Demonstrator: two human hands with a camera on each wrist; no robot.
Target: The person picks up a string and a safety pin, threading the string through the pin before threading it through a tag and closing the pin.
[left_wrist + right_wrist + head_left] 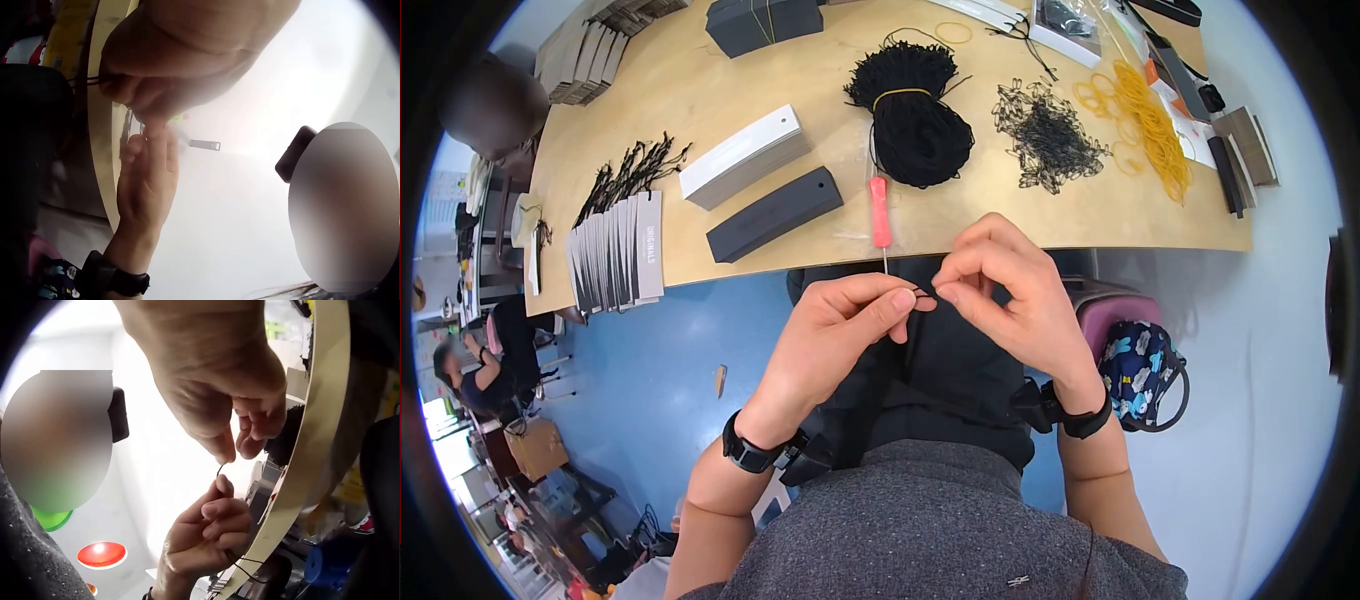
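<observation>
"Since the right wrist view shows the work best, what is recorded there?"

"Right hand [215,387] pinching a thin black cord [219,470] between thumb and finger. Left hand [205,537] pinching it just beside, with a short stretch bare between the fingertips. Loose strands [249,559] trail by the left hand. In my judgement, a knot or loop is being worked; the left pinch should stay firm while the right guides the cord gently."

"Head view?"

"Both hands meet over the lap, near the front edge of the bench [960,222], cord between them. A red-handled tool [880,212] overhangs that edge, shaft pointing toward the lap. Advisable: draw the cord clear of that shaft, lest it snag."

"Left wrist view?"

"Fingertips overlap; the pinch itself is hidden, and I cannot tell whether any knot is formed. Dark strands show on the far side of the left hand. Recommendation: keep those tails free of the fingers, and tighten only once the crossing lies flat."
</observation>
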